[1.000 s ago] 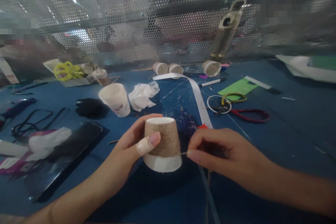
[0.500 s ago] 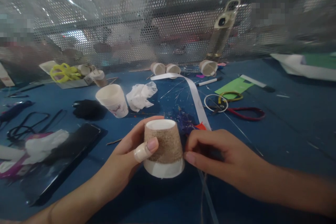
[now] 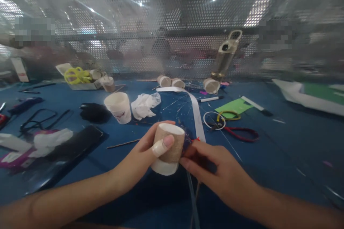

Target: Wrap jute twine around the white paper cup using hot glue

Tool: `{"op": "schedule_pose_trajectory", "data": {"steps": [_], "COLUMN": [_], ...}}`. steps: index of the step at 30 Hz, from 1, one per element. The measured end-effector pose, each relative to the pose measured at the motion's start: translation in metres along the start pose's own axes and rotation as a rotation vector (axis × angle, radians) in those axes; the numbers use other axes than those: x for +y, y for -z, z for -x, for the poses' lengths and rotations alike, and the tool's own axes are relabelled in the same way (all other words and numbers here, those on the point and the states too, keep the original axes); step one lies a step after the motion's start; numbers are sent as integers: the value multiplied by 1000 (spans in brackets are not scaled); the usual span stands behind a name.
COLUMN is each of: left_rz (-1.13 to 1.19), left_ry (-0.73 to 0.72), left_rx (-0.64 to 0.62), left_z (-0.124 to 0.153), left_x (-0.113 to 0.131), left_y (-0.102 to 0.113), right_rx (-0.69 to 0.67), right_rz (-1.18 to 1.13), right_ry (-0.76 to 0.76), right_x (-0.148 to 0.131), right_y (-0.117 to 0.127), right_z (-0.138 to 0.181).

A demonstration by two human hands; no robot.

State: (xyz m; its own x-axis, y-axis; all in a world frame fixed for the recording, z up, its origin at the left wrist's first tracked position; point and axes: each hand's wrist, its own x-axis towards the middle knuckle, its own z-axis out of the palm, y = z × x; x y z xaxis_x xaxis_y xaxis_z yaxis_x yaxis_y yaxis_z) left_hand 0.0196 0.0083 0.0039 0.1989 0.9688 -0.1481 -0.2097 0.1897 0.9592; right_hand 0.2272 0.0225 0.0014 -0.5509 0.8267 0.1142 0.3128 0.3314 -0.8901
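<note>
My left hand (image 3: pixel 150 150) is closed around a paper cup (image 3: pixel 164 168), held upside down and tilted, with brown twine (image 3: pixel 176 146) wound round most of its wall. Its white rim band stays bare at the bottom. A pale bandage (image 3: pixel 158 148) wraps the left thumb. At the cup's right side my right hand (image 3: pixel 212 164) is closed in a pinch, its fingertips against the wound wall. A thin brown strand of twine hangs below that hand, beside a bluish cord (image 3: pixel 194 200). Partly hidden behind the right fingers lies a dark blue glue gun (image 3: pixel 186 137).
Stacked paper cups (image 3: pixel 118 107) and crumpled white plastic (image 3: pixel 146 105) stand left of centre. A white paper strip (image 3: pixel 197 114), red-handled pliers (image 3: pixel 244 134), green paper (image 3: pixel 232 107) and a marker (image 3: pixel 211 99) lie to the right. Behind are wrapped cups (image 3: pixel 211 86), a bottle (image 3: pixel 225 57) and a perforated screen (image 3: pixel 166 39).
The cup has tilted and turned in my left hand. My right hand has stayed close at its right side, its fingertips now against the wall. The camera view has shifted upward.
</note>
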Motion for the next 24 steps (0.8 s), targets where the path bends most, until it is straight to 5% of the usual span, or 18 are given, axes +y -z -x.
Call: {"op": "schedule_pose_trajectory", "data": {"steps": [10,24], "left_rz": [14,98], "left_ry": [33,-7], "left_rx": [30,-32], "left_z": [0,3], "left_x": [-16,-17], "left_y": [17,15], "right_rx": [-85,-32], "right_rz": [44,597], "right_ry": [4,207], "right_x": [11,-8], "right_y": [-5,11], "right_z": [1,-3]}}
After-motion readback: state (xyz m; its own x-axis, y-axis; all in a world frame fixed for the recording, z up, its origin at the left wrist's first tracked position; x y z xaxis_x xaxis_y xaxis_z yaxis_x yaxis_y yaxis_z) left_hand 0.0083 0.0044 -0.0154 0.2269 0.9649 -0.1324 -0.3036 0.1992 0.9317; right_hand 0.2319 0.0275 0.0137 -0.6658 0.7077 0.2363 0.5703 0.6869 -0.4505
